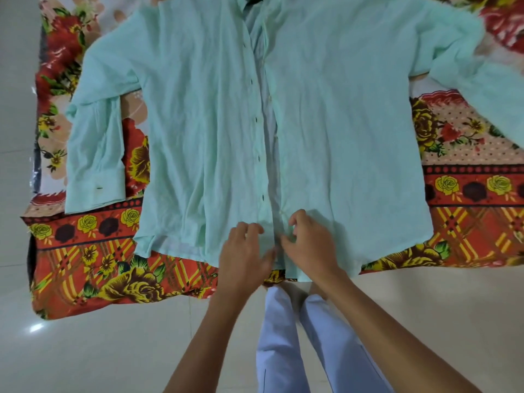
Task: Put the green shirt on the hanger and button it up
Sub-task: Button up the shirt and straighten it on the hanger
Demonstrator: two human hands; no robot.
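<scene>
The green shirt (326,123) lies flat, front up, on a floral bedsheet (85,256), its front unbuttoned with a gap down the middle. Both hands are at the bottom hem. The left hand (245,255) rests on the left placket, fingers loosely spread. The right hand (310,245) has its fingers curled, pinching the right placket edge. The hanger is not clearly visible.

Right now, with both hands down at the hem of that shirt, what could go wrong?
1. The shirt lies open all the way up, so matching the wrong buttonhole at the hem may leave the front crooked.
2. The right hand pinches the placket; a tug might drag the shirt.
3. No hanger is plainly visible, so buttoning first could make hanging harder.
</scene>
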